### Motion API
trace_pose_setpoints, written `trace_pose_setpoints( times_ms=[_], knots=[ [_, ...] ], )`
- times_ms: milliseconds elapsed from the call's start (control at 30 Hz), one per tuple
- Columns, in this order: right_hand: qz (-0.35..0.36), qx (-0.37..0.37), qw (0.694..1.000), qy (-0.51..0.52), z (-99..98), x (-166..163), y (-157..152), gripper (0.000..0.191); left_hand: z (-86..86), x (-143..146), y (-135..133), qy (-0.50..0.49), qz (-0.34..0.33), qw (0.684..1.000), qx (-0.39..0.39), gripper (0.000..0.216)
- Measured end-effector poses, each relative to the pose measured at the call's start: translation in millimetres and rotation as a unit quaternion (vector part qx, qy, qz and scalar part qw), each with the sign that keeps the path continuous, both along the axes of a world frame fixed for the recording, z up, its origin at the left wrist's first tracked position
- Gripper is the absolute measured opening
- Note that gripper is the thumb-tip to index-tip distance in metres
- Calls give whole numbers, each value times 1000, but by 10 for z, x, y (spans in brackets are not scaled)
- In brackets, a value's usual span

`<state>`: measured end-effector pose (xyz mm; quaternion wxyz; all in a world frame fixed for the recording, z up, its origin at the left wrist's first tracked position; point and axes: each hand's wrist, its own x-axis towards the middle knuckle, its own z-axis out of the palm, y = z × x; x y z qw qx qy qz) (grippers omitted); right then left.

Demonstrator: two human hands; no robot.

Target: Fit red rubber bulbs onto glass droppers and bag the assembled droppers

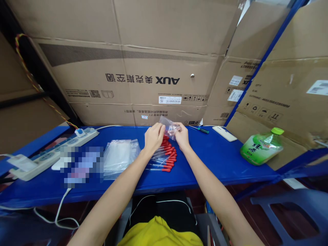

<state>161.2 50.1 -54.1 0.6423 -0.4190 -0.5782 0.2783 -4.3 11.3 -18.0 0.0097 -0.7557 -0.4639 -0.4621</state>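
Observation:
My left hand (pixel 153 136) and my right hand (pixel 182 136) are both pinched on a small clear plastic bag (pixel 169 126), held between them just above the blue table (pixel 220 160). Directly under the hands lies a row of several clear droppers with red bulbs (pixel 166 158), side by side on the table. A stack of empty clear bags (pixel 120 156) lies to the left of my left forearm.
A white power strip (pixel 53 152) runs along the left, with a blurred patch beside it. A small green-handled screwdriver (pixel 200 129), a white phone (pixel 224 133) and a green bottle lying on its side (pixel 261 146) sit right. Cardboard boxes (pixel 143 68) wall the back.

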Motion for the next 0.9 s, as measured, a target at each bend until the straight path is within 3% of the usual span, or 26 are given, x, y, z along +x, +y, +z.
trace_pose_setpoints(
  times_ms=[133, 233, 300, 367, 467, 567, 633, 733, 800, 900],
  knots=[
    [78, -47, 989, 116, 27, 5, 14, 34, -68, -41, 173, -235, 99, 967, -28, 25],
    [122, -70, 977, 157, 39, -5, -4, 35, -123, -95, 329, -364, 21, 912, -190, 28],
    [134, -88, 975, 155, 34, -21, -15, 37, -143, -119, 382, -425, -29, 871, -244, 30],
    [129, -103, 978, 132, 19, -37, -18, 37, -148, -130, 393, -452, -26, 864, -221, 31],
    [110, -97, 986, 83, -2, -49, -20, 42, -131, -130, 367, -453, 3, 879, -148, 38],
    [95, -49, 994, 19, 3, -45, -38, 52, -86, -115, 331, -485, -32, 863, -141, 44],
    [74, -9, 997, -26, 18, -41, -56, 44, -41, -95, 308, -546, -86, 816, -170, 43],
    [37, 19, 998, -51, 32, -47, -76, 28, 21, -45, 271, -655, -182, 700, -220, 39],
    [33, 9, 999, -32, 30, -63, -85, 29, 41, 1, 239, -698, -233, 632, -243, 36],
    [53, -11, 998, -7, 25, -92, -102, 34, 42, 79, 181, -717, -279, 572, -283, 24]
  ],
)
